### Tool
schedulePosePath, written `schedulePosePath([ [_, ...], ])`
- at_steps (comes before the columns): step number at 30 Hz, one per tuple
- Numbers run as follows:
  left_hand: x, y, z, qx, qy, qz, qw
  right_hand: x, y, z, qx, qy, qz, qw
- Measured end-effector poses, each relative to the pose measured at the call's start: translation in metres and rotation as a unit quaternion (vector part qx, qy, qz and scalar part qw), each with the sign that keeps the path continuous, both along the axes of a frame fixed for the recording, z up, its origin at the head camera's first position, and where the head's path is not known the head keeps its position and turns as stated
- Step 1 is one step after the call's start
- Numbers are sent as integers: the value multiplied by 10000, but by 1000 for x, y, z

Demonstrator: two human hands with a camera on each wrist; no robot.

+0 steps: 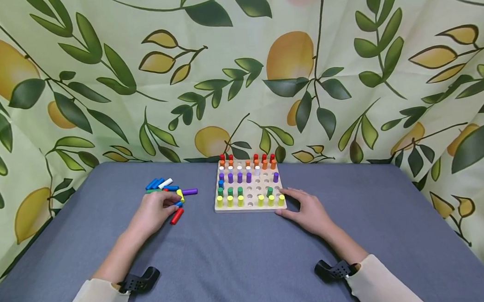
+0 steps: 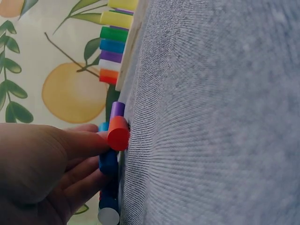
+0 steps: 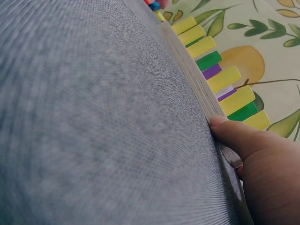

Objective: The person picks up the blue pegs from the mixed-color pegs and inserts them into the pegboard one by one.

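While the left hand point(image 1: 157, 212) pinches a short blue cylindrical peg point(image 2: 108, 162) between thumb and fingers, left of centre in the head frame, the right hand point(image 1: 308, 211) grips the near right corner of a pale wooden pegboard point(image 1: 250, 209) at frame centre, thumb along its front edge.

Loose pegs lie about the left hand: a glossy red peg point(image 1: 177, 216) just below its fingers, a purple peg point(image 1: 190, 191) to the right, a white peg point(image 1: 166, 183) above.

Upright pegs on board: yellow along the front row, with a bare hole mid-row; green, one blue, purple, white, orange and red behind. Grey cloth-covered worktop point(image 1: 232, 262); leaf-and-fruit printed curtain point(image 1: 226, 36) fills the upper frame.
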State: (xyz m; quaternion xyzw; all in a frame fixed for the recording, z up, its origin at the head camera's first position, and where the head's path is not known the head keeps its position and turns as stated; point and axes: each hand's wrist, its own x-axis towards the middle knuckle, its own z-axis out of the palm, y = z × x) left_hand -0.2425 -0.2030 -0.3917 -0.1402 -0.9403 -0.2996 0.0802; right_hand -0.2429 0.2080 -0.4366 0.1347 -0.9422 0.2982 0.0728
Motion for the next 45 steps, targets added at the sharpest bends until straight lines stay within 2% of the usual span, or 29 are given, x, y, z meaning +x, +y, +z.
schedulePosePath([
  [9, 2, 4, 1, 266, 265, 194, 9991, 0, -1, -1, -3, 29, -24, 10000],
  [20, 1, 10, 3, 542, 238, 294, 9978, -1, -3, 1, -6, 33, 23, 10000],
  [24, 2, 16, 9, 609, 256, 266, 9975, -2, -3, 3, 14, 44, 37, 10000],
  [32, -1, 38, 27, 737, -2, 310, 9968, 2, -2, 2, -23, 17, 3, 10000],
  [40, -11, 64, 42, 1186, -215, 393, 9919, 3, -1, 2, -9, 33, -18, 10000],
  [45, -18, 83, 50, 1281, -165, 443, 9906, 4, 0, 2, 21, 24, -13, 10000],
])
